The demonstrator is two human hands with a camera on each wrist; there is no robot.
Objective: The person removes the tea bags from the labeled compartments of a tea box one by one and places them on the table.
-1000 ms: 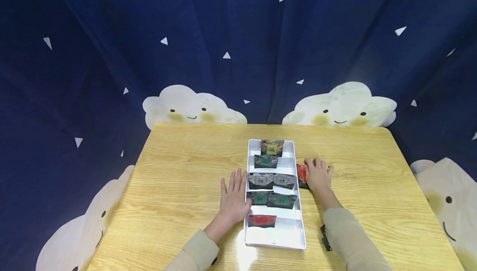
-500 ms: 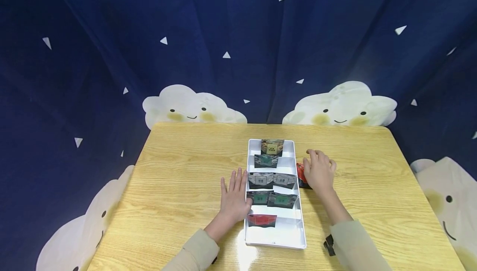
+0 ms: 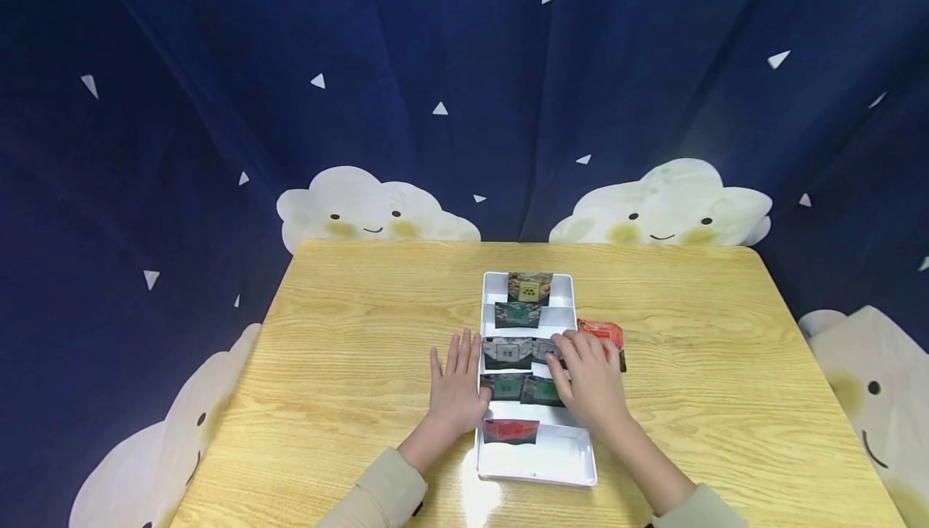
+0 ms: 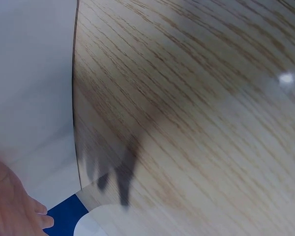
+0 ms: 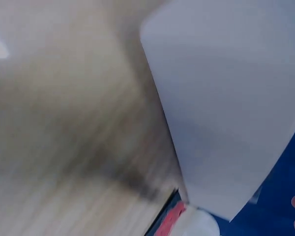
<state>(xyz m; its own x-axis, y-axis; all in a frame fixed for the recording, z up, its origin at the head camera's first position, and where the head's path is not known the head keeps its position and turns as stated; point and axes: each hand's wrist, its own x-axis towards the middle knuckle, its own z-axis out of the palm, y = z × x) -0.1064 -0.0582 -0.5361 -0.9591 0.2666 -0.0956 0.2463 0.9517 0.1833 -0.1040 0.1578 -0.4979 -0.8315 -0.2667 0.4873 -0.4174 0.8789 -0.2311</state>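
A white compartment tray (image 3: 537,459) holds several small packets standing in its sections. My left hand (image 3: 457,395) lies with straight, spread fingers along the tray's left edge, thumb at the rim. My right hand (image 3: 595,383) reaches over the right rim, fingers loosely bent, fingertips right at the right-hand grey packet (image 3: 543,351). Another grey packet (image 3: 506,352) stands to its left. The hand partly covers a green packet (image 3: 540,391) beside a second green packet (image 3: 505,387). A red packet (image 3: 606,333) lies on the table right of the tray, partly behind the right hand.
A brown packet (image 3: 530,288) and a dark green packet (image 3: 518,314) stand in the tray's far sections. Another red packet (image 3: 510,430) stands in the near part. The wooden table (image 3: 348,310) meets a dark blue curtain (image 3: 406,68) at the back.
My right hand has left the red packet on the table and moved left over the tray to the grey packets. More of that red packet shows. My left hand stays put.
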